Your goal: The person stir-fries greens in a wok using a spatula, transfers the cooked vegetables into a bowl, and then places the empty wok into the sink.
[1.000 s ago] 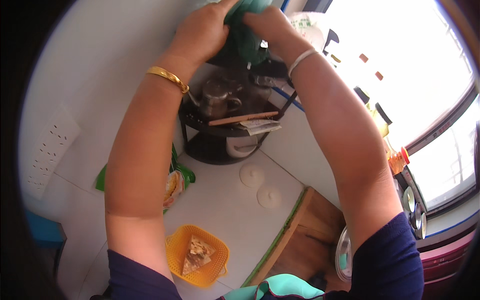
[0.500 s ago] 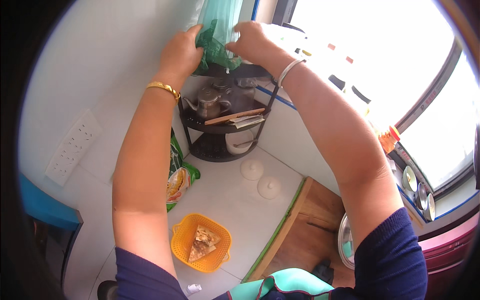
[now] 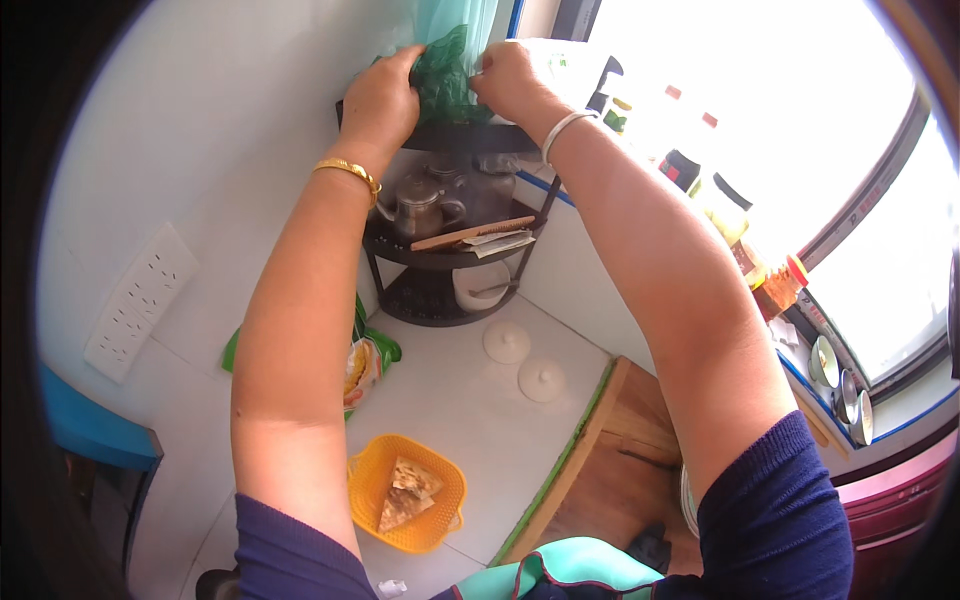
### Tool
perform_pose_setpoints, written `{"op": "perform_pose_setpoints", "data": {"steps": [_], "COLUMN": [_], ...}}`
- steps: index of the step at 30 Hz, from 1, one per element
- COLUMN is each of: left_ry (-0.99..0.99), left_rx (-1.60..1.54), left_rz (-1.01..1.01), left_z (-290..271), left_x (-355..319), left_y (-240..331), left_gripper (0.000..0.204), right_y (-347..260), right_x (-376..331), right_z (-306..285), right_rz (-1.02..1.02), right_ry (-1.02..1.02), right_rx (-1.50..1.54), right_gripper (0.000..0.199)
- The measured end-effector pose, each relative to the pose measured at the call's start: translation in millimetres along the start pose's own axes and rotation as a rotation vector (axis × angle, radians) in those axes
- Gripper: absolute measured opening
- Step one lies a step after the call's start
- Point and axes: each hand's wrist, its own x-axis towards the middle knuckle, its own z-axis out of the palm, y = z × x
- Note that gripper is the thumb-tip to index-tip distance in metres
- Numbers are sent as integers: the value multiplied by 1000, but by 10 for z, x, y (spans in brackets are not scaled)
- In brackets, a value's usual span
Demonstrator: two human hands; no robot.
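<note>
The left hand (image 3: 385,95) grips the green plastic bag (image 3: 445,75) at about 11 o'clock, on the top tier of the black corner rack (image 3: 440,255); the right hand (image 3: 510,80) pinches the same bag just beside it, so both hands are clamped on it, close together. A tug could likely rock the rack and tip the metal teapot (image 3: 418,208) on the middle tier, or drop the bag toward the white surface (image 3: 450,395) and the orange basket (image 3: 408,493) at 6 o'clock. The bag's contents are hidden, its top is cut off, and glare washes out the bottles (image 3: 735,230) at 2 o'clock.
</note>
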Motion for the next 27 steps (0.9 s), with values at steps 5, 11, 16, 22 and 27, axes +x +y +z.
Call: {"op": "perform_pose_setpoints", "data": {"steps": [5,11,16,22,27], "left_ry": [-33,87,-316,-860,-1109], "left_rx": [60,-343,-896,-1052,-813], "left_rz": [-55,4,-37,-310,-165], "left_z": [-115,-815,-839,-662,-536], "left_x": [-75,-418,-1953,-4420,-5629], "left_y": [224,1319,2713,3816,4633], "left_gripper": [42,37,25,26,42], "right_y": [-130,-263,391,1150,1510], "right_x": [-309,-1721,-3917,-6762,-8261], "right_z": [-269,-1288,-1639,-1594,-1284], "right_rz": [-132,-294,-43,705,747], "right_ry": [110,179,65,-73,-157], "right_rx": [119,322,666,762,240], "right_gripper": [35,25,14,17,35]}}
